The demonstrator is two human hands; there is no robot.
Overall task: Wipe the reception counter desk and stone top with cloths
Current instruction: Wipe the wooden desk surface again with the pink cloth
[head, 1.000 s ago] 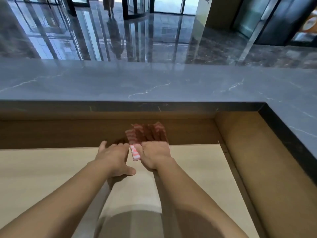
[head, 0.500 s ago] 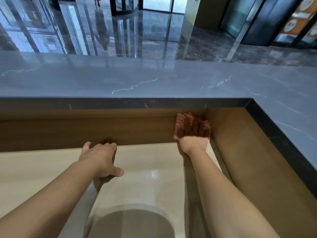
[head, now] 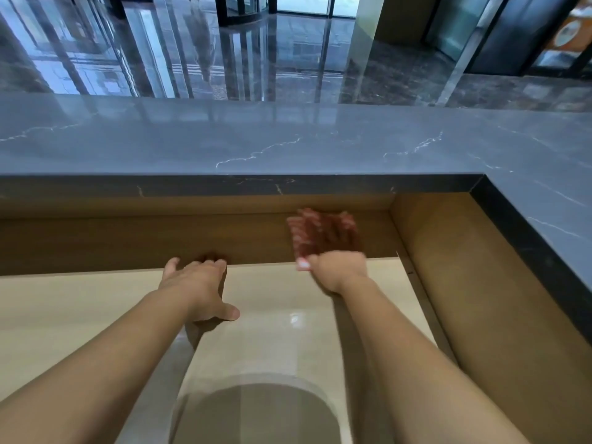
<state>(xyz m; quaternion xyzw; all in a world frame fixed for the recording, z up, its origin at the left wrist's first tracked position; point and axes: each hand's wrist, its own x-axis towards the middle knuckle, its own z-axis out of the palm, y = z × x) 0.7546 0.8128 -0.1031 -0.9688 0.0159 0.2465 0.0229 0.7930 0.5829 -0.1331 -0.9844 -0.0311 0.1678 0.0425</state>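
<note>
The right hand (head: 339, 270) presses the striped cloth (head: 320, 232) against the wooden back panel (head: 128, 241) under the stone top (head: 288, 139), fingers blurred but seemingly stretched flat; the left hand (head: 195, 286) braces on the desk (head: 64, 309), fingers together, thumb out; the panel wipe is probably underway; next, sweep on with steady pressure.

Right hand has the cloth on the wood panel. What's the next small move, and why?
Probably sweep the cloth left along the back panel: the right hand presses it just short of the right corner, and the panel stretches on toward the resting left hand.
</note>
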